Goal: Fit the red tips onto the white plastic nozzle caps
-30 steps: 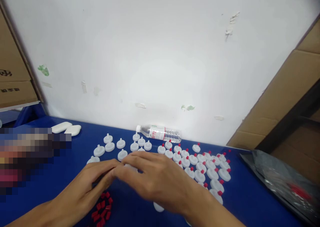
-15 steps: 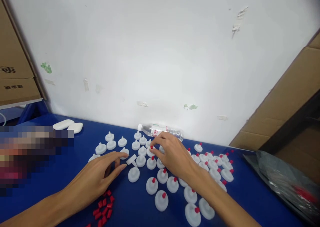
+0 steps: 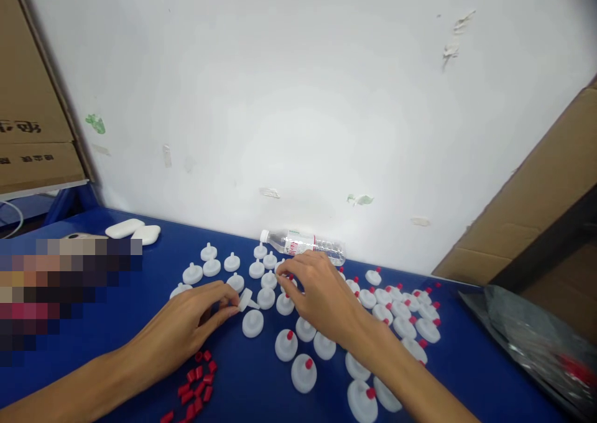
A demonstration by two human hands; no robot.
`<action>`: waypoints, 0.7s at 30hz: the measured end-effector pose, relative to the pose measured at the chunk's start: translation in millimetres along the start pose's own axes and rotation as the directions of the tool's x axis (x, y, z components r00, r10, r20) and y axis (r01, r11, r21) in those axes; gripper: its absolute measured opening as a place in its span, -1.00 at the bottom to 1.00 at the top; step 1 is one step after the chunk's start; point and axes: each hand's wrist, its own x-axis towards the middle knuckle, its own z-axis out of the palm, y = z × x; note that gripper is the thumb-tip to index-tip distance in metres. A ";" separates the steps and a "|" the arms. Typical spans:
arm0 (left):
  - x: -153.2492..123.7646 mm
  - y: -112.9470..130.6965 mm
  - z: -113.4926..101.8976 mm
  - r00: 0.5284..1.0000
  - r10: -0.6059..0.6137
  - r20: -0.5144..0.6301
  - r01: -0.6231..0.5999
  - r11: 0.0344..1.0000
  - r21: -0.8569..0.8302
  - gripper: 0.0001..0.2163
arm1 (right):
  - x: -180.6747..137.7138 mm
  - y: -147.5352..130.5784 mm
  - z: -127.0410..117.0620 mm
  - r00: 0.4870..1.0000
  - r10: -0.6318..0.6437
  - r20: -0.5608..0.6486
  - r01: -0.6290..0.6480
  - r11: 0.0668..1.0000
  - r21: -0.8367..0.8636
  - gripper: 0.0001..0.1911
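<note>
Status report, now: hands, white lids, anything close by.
Left hand pinching a tipped white lid. Right hand over upright white lids, grip unclear. Loose red caps beside left hand; bottle lying beyond right hand.

The lids look like smooth, matt, slightly translucent plastic and the caps glossier plastic, on a smooth table with a faint sheen, near a clear, shiny plastic bottle, crinkled glossy film, matt cardboard and a matt wall with rough, torn scraps.
</note>
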 end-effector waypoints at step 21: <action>7.1 8.4 -49.6 0.982 0.009 0.191 0.032 0.977 -0.211 -0.60 | -3.1 -41.5 -12.0 0.938 -0.235 -0.255 0.247 0.969 0.017 -0.78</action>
